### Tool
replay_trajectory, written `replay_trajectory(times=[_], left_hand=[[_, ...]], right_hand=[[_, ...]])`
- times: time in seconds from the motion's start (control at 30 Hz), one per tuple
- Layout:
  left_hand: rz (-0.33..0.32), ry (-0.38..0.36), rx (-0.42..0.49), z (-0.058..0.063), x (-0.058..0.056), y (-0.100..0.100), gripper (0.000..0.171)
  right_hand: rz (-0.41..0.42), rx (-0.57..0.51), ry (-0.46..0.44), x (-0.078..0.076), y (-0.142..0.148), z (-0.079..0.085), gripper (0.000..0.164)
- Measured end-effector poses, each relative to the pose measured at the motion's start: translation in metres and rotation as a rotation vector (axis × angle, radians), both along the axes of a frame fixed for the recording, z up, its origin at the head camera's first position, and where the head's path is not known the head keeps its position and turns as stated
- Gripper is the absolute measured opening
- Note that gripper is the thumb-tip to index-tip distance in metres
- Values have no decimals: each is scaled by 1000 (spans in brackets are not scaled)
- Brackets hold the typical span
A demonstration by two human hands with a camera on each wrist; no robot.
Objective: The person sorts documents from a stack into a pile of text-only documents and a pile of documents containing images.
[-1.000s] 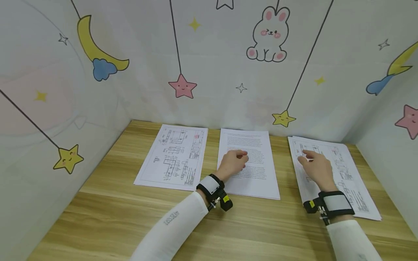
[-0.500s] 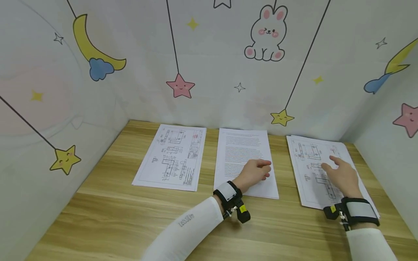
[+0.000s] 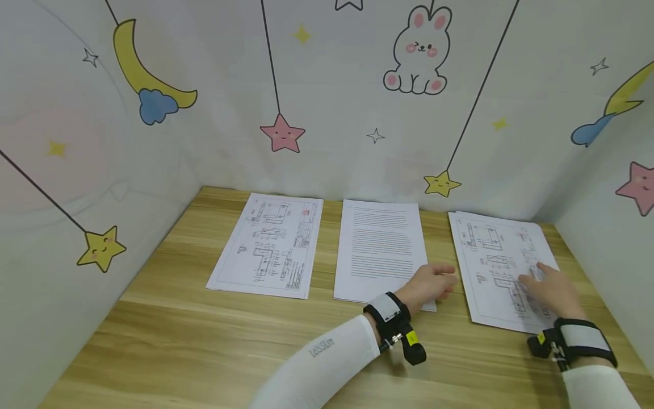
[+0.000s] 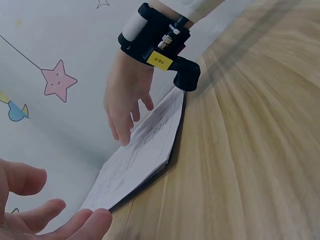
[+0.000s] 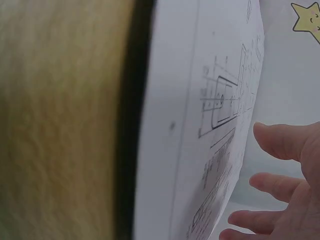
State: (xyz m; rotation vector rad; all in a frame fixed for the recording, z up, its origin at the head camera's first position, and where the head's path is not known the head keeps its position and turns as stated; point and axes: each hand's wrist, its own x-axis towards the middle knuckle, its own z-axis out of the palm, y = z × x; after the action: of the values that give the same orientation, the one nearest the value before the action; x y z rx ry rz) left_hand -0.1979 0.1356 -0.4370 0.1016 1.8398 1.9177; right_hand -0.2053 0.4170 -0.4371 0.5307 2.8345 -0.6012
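A stack of printed drawing sheets [image 3: 490,272] lies at the right of the table, and my right hand [image 3: 554,291] is over its right side. In the right wrist view the fingers of that right hand [image 5: 282,185] are spread with nothing in them. My left hand [image 3: 428,284] hovers over the lower right corner of a middle stack of text pages [image 3: 378,244], its fingertips pointing at the right stack. The left wrist view catches the left hand [image 4: 45,215] with loosely bent, parted fingers holding nothing; beyond it the right hand appears above the drawing sheets [image 4: 145,150].
Another pile of drawing sheets [image 3: 265,244] lies at the left of the wooden table [image 3: 214,341]. A patterned white curtain [image 3: 337,102] encloses the table's back and sides. Both wrists carry strapped cameras. A dark band shows under the right stack's edge in the wrist views.
Both hands have moved right and nearer: the left from the middle text pages to their lower right corner, the right across the drawing sheets to their right side. The paper stacks stay put.
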Motion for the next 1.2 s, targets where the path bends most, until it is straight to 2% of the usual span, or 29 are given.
replay_trajectory(times=[0.13,0.23,0.37,0.57,0.73,0.9,1.2], left_hand=[[52,-49,38,-4,2,8,36],[79,-121,84,-8,3,13,35],[80,-221,160,-12,4,16,36],[85,-293,243,-18,2,20,41],[88,-310,291,-23,2,27,45],[79,-316,324,-25,1,33,46],[89,-323,289,-27,-2,39,47]], right_hand=[[-19,10,-27,0,4,-4,80],[-36,23,-57,0,5,-7,80],[-68,29,-68,1,5,-12,80],[-100,30,-45,6,4,-14,75],[-155,29,-45,11,3,-14,73],[-150,53,-50,14,4,-10,70],[-131,58,-36,17,2,-9,71]])
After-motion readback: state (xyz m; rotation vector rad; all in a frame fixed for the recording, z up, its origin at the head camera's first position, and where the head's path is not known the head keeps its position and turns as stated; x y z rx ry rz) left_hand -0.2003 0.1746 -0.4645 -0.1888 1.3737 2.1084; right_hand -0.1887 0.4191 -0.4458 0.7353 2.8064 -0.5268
